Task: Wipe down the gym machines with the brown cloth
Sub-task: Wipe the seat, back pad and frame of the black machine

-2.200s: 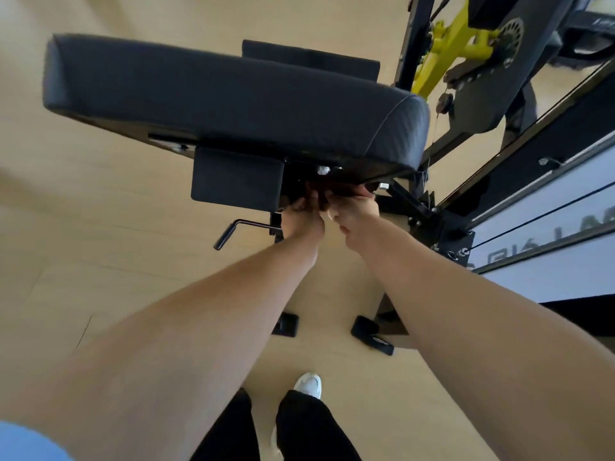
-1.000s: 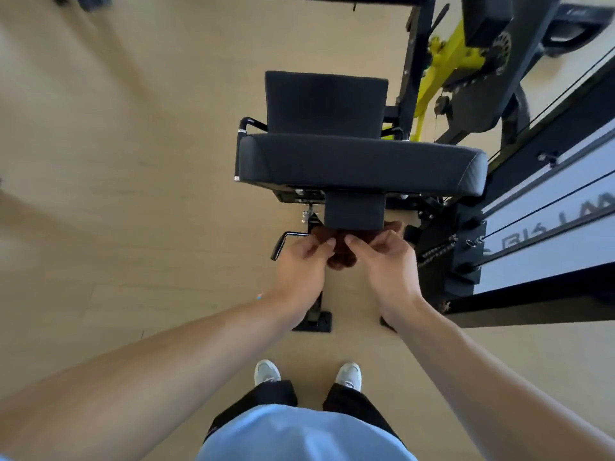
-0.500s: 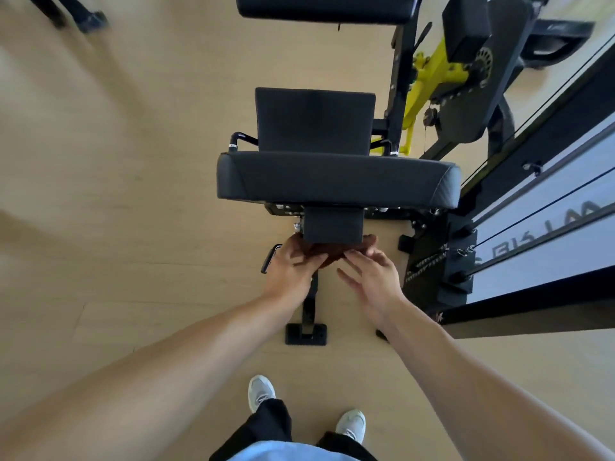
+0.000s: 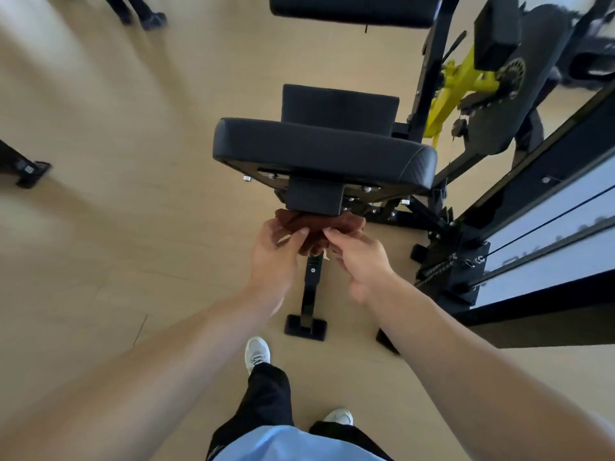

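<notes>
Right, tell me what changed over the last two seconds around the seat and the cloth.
The view pulled back and up: the seat pad now sits farther off, its back pad visible. Both hands drew out from under the seat; the brown cloth, barely visible before, is bunched just below the black bracket. Unchanged: left hand and right hand both grip the cloth.

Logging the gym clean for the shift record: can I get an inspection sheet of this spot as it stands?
Surface: pale wood floor, bare around the machine.
Job's things: brown cloth bunched under the black seat.
Clutter: nothing seen.
Grippers: left hand and right hand both pinch the cloth.
Cables: thin black cable runs along the frame at right.
Surroundings: yellow bracket; another person's feet top left.
</notes>
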Motion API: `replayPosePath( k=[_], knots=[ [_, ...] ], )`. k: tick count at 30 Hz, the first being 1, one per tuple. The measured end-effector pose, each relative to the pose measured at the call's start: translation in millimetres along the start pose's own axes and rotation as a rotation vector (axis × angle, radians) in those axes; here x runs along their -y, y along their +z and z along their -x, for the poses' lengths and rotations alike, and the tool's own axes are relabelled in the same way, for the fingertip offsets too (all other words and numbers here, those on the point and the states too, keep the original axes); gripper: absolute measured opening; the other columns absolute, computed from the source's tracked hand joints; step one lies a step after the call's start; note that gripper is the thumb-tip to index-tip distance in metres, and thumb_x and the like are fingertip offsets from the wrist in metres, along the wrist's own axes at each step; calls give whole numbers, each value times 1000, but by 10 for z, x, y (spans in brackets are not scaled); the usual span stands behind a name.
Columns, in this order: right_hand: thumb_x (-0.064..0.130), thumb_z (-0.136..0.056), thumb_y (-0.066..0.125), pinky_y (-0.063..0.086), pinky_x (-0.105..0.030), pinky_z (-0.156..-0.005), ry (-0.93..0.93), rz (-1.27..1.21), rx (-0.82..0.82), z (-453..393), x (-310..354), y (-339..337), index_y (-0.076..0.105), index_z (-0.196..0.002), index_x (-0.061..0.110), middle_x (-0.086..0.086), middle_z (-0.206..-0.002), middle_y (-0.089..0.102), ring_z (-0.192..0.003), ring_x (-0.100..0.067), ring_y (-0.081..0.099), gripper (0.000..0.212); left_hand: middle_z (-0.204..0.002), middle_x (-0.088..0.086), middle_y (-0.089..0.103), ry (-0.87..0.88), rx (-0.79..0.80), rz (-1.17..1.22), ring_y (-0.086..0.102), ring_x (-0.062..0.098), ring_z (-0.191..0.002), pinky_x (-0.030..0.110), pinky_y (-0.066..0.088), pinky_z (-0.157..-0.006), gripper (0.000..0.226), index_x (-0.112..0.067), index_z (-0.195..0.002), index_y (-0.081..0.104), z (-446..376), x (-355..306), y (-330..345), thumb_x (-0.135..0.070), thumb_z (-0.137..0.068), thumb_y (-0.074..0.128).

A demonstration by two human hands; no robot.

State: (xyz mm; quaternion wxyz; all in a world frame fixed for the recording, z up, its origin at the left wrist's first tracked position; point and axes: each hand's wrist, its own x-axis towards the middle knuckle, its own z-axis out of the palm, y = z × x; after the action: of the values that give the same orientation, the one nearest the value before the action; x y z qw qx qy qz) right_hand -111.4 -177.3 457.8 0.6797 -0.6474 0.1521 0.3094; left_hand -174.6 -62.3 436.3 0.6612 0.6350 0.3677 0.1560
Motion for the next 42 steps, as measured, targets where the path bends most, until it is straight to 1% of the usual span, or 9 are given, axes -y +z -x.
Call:
replayPosePath(
  k=[6,13,16,22,25,28,34,39,42],
  knots=[
    [16,-93,74,42,-19,-53,27,132,-104,-293,28,150,64,-80,20,6,-72,63,-67,-7,58,17,-101,0,69,-19,76,-198,64,5,-86,0,42,-55,27,-9,-123,59,-361,62,37,-11,-97,60],
    [9,-94,71,38,-12,-36,71,143,-169,-890,-153,309,62,-115,11,5,-65,59,-46,-3,55,22,-84,-6,60,-51,201,-381,53,0,-70,1,38,-47,20,-5,-117,61,-964,271,111,-7,-97,58],
    [9,-92,73,42,-17,-44,71,144,-185,-1242,-332,393,64,-105,9,4,-62,61,-46,-3,56,16,-84,0,60,-70,243,-388,53,9,-70,4,39,-45,12,-12,-102,60,-1228,375,128,-3,-99,54],
    [23,-88,79,49,-28,-78,36,64,-151,-1400,-576,413,63,-111,21,-1,-108,75,-98,-16,69,28,-100,1,61,-53,251,-390,55,15,-90,22,41,-67,25,-10,-122,60,-1285,418,26,-16,-98,61],
    [22,-93,73,49,-35,-97,-9,41,-87,-954,-505,353,66,-111,21,-2,-113,74,-113,-19,66,20,-91,0,65,-9,238,-306,57,3,-74,3,41,-54,15,-11,-111,60,-992,273,-105,-15,-97,63],
    [17,-95,71,45,-38,-107,-90,-6,-56,-398,-374,265,72,-104,23,1,-109,76,-114,-17,65,11,-87,1,70,69,219,-146,64,-5,-69,2,43,-60,11,-11,-106,60,-581,113,-208,-9,-96,63],
    [16,-95,70,51,-28,-100,-230,17,5,400,-89,225,76,-99,24,10,-96,80,-95,-2,71,11,-89,-7,74,231,102,69,69,-1,-83,11,48,-72,8,-17,-106,63,127,-88,-280,-15,-99,62],
    [13,-95,71,51,-12,-65,-268,52,0,421,-23,216,74,-103,16,18,-70,71,-64,8,64,10,-94,-3,76,245,95,139,72,7,-89,15,52,-74,12,-21,-107,63,124,-128,-278,-12,-99,61],
    [6,-94,69,51,-11,-67,-230,72,-59,247,-100,308,68,-91,23,20,-66,72,-68,8,67,17,-100,3,74,228,133,31,71,11,-88,20,53,-76,18,-19,-112,61,-83,52,-279,-8,-98,58]
  ],
)
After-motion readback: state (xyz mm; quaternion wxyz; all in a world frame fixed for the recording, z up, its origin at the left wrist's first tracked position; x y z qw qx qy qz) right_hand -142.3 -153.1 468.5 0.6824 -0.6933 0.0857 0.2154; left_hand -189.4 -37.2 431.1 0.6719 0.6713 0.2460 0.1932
